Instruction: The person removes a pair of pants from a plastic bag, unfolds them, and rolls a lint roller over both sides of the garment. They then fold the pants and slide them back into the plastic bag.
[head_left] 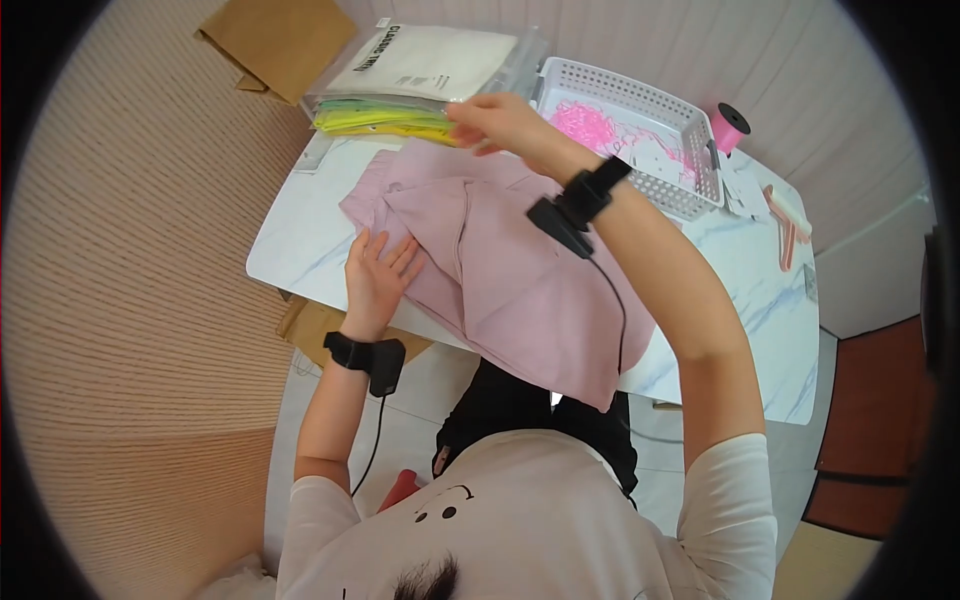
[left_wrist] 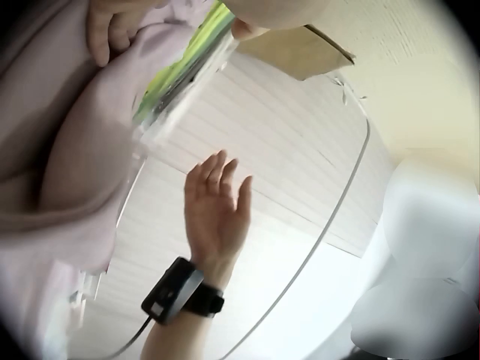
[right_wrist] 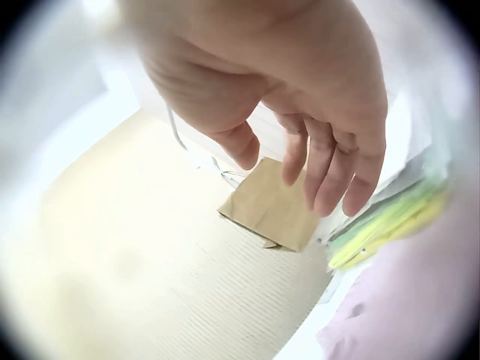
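A pink garment point(head_left: 520, 270) lies spread over the table, its gathered waistband at the upper left and its lower part hanging over the front edge. My left hand point(head_left: 375, 285) is palm up with fingers spread at the garment's left edge, holding nothing visible. Above the garment's top edge, beside a stack of bagged clothes point(head_left: 430, 65), hovers my right hand point(head_left: 505, 125). In the right wrist view my right hand point(right_wrist: 300, 97) has its fingers loosely bent and apart, with nothing between them. The left wrist view also shows the garment point(left_wrist: 105, 142) and my raised right hand point(left_wrist: 217, 210).
A white basket point(head_left: 708, 190) with pink strands stands at the back right, beside a pink ribbon spool point(head_left: 732, 125). Pink and white strips point(head_left: 787, 230) lie on the table's point(head_left: 770, 330) right side. A brown paper bag point(head_left: 285, 45) is behind the left corner.
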